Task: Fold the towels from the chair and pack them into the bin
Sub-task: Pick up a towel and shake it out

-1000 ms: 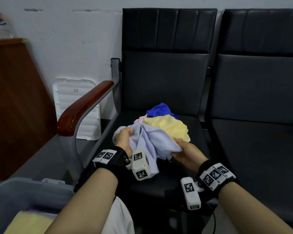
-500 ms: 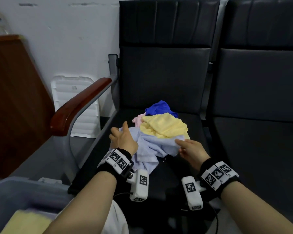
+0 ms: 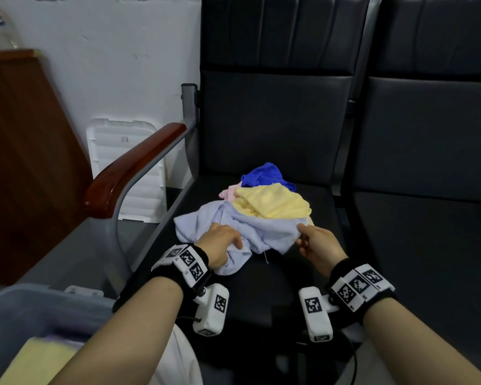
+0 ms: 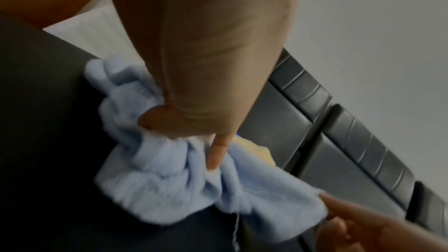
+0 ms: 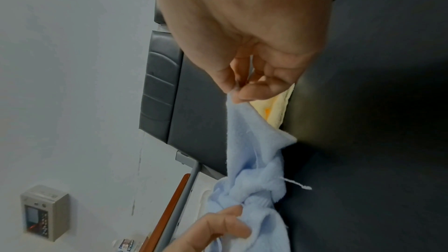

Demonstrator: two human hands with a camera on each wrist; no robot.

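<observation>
Bin [image 3: 25,309] cut off at lower left, w/ a yellow folded towel [image 3: 36,362] inside, only partly seen. Two black chairs [image 3: 275,129] side by side against a white wall. Four towels piled on the left seat. Left hand [image 3: 220,240] bunches the light blue towel [image 3: 261,232]; right hand [image 3: 317,244] pinches its corner, thumb & forefinger.

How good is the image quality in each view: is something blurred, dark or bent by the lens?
Head view: sharp in the middle, where the light blue towel lies; the bin at the lower left edge is smeared, and the wide lens bends the chair lines. Left wrist view: dim and soft, the left hand blurred. Right wrist view: clearer, the right hand pinching the towel's edge.
</observation>
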